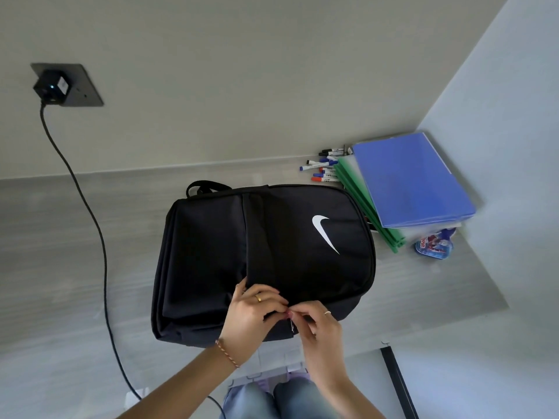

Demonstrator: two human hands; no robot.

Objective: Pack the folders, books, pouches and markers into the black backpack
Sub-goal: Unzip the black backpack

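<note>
The black backpack (pixel 211 255) with a white swoosh lies flat on the grey surface, zipped closed. At its near edge my left hand (pixel 252 313) grips the fabric, and my right hand (pixel 314 323) pinches a small metal zipper pull (pixel 292 325) there. To the backpack's right, a blue folder (pixel 408 182) tops a stack with green folders (pixel 363 195) under it. A colourful printed pouch (pixel 434 244) pokes out from below that stack. Several markers (pixel 325 169) with blue, red and black caps lie behind, near the wall.
A black charger (pixel 51 86) sits in a wall socket at upper left, and its cable (pixel 99 237) runs down across the surface left of the backpack. A wall corner closes off the right side. My knees in jeans (pixel 272 400) are below.
</note>
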